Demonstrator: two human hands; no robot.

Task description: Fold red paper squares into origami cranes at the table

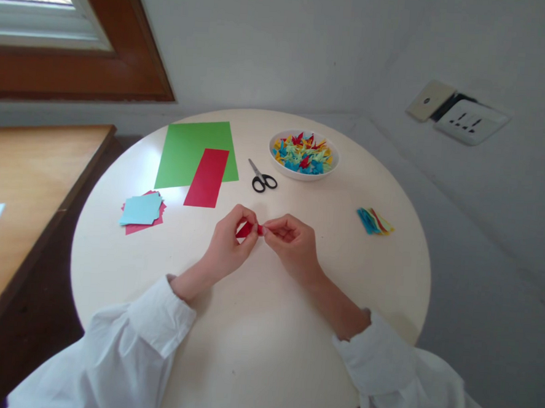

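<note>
A small folded red paper piece [247, 229] is pinched between both hands just above the middle of the round white table [245, 350]. My left hand [227, 245] curls its fingers round the left part of the paper. The thumb and fingertips of my right hand [292, 242] pinch the paper's right tip. Both hands are closed on it. White sleeves cover both forearms.
Beyond the hands lie black scissors [262, 177], a red paper strip [206, 176] on a green sheet [188, 151], and a white bowl [303, 154] of several coloured folded papers. Light-blue and red squares [141, 211] lie left; a small coloured stack [375, 221] right. A wooden desk [19, 188] stands left.
</note>
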